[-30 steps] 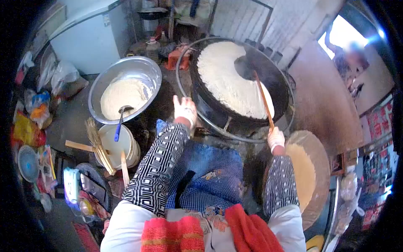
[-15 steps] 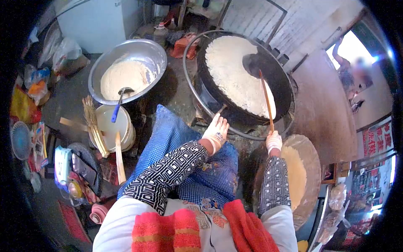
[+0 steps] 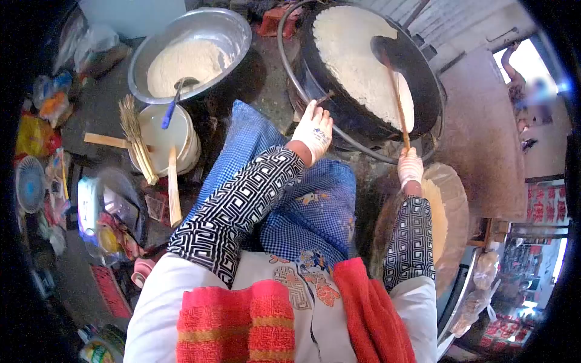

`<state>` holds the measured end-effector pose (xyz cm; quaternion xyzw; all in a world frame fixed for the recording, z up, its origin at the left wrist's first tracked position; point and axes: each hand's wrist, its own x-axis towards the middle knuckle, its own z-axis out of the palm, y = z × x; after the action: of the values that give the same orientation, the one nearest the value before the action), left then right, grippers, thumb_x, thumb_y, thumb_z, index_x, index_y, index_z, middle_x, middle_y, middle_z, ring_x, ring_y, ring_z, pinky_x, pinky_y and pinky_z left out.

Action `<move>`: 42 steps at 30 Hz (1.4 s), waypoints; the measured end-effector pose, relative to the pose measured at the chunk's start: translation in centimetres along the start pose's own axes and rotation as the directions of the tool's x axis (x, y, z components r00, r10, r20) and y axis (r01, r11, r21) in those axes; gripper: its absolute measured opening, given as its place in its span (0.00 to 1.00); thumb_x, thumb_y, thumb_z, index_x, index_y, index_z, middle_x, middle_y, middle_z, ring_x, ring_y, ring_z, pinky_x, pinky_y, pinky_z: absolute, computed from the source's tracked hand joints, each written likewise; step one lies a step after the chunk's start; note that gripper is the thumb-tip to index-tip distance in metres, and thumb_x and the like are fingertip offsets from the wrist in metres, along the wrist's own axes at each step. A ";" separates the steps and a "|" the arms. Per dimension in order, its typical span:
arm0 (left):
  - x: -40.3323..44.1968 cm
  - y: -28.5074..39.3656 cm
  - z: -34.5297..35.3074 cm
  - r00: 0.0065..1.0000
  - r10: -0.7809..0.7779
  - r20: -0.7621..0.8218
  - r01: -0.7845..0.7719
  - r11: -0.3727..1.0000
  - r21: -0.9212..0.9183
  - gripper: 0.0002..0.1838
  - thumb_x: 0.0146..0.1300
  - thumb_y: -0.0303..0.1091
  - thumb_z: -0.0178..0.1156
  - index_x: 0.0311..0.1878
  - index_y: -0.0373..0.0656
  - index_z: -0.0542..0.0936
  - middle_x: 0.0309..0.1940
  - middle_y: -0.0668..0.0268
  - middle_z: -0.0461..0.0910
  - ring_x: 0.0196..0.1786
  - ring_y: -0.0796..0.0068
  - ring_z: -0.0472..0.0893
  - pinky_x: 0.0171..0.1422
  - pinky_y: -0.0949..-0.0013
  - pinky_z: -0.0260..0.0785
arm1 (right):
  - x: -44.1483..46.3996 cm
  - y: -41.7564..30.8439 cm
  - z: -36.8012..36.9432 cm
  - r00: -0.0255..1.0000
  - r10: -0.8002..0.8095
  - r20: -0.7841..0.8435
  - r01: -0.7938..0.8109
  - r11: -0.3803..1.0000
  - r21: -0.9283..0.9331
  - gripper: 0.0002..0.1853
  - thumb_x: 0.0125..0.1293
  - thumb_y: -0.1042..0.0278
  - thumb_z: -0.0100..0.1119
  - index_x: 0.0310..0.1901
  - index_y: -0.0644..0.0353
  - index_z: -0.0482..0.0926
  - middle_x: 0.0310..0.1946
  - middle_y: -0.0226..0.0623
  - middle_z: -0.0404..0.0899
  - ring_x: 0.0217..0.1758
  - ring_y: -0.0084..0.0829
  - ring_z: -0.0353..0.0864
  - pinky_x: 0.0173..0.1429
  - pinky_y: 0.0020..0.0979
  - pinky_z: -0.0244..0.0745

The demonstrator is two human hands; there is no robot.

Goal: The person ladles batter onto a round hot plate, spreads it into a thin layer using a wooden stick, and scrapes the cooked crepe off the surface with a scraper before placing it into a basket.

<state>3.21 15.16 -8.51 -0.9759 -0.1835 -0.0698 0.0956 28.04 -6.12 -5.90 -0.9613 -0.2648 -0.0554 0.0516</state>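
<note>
My right hand [image 3: 411, 169], in a white glove, is closed around the lower end of a long, thin wooden spreader [image 3: 396, 97]. The spreader lies across the right part of the round black griddle [image 3: 426, 72]. A pale layer of batter [image 3: 351, 60] covers the griddle's left and front side, with dark surface showing at the middle and right. My left hand [image 3: 313, 133], also gloved, has its fingers at a short metal handle [image 3: 325, 97] on the griddle's near left side. Its fingers look bent around that handle, partly hidden by the hand itself.
A metal basin [image 3: 242, 45] of batter holds a blue-handled ladle [image 3: 170, 110]. Below it stands a white bucket [image 3: 195, 145] with a straw brush [image 3: 136, 136] and wooden sticks. A metal ring [image 3: 289, 66] surrounds the griddle. A round tray [image 3: 457, 199] with a pale flatbread sits at right.
The view has tilted downward, so the griddle, basin and bucket appear higher. Both hands keep their places at the handle and the spreader; the spreader's position on the griddle has barely altered.
</note>
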 end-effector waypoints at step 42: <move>-0.6 0.4 -0.8 0.998 0.041 0.053 -0.034 0.992 -0.122 0.34 0.66 0.46 0.48 0.71 0.34 0.62 0.73 0.50 0.58 0.77 0.53 0.55 0.77 0.31 0.26 | 1.0 -1.6 -0.6 0.993 0.109 0.037 -0.113 0.986 0.127 0.16 0.72 0.57 0.45 0.44 0.61 0.76 0.35 0.57 0.82 0.43 0.53 0.83 0.50 0.52 0.74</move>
<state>2.78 14.41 -7.89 -0.9847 -0.1632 -0.0521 0.0324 27.96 -4.32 -5.07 -0.9699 -0.2148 -0.0207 0.1125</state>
